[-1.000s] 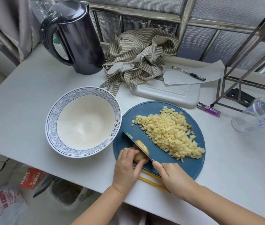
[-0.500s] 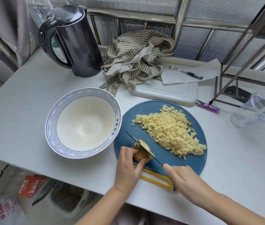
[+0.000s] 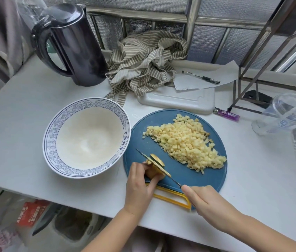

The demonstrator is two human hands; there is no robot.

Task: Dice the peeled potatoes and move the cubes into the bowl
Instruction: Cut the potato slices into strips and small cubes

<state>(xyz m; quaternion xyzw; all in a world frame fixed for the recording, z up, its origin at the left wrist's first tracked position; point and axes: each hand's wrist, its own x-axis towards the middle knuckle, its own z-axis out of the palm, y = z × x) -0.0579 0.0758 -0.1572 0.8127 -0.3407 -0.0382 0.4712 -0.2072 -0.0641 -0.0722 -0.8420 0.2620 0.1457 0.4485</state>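
Observation:
A round blue cutting board (image 3: pixel 178 171) with a yellow handle lies near the table's front edge. On its right half sits a heap of diced potato cubes (image 3: pixel 185 142). At the board's near left, my left hand (image 3: pixel 140 186) holds a piece of peeled potato (image 3: pixel 155 172) steady. My right hand (image 3: pixel 205 200) grips the handle of a knife (image 3: pixel 154 163), whose blade sits in the potato with a slice (image 3: pixel 157 159) standing on its far side. A white bowl with a blue patterned rim (image 3: pixel 87 137), with nothing in it, stands left of the board.
A dark kettle (image 3: pixel 76 46) stands at the back left, a striped cloth (image 3: pixel 147 62) beside it. Behind the board lie a white tray (image 3: pixel 178 100), a paper with a pen (image 3: pixel 200 79) and a purple lighter (image 3: pixel 226 114). A clear jug (image 3: pixel 285 113) and a metal rack are at right.
The knife has drawn back toward me through the potato, cutting off another slice. My left hand stays on the potato. The view shifted slightly.

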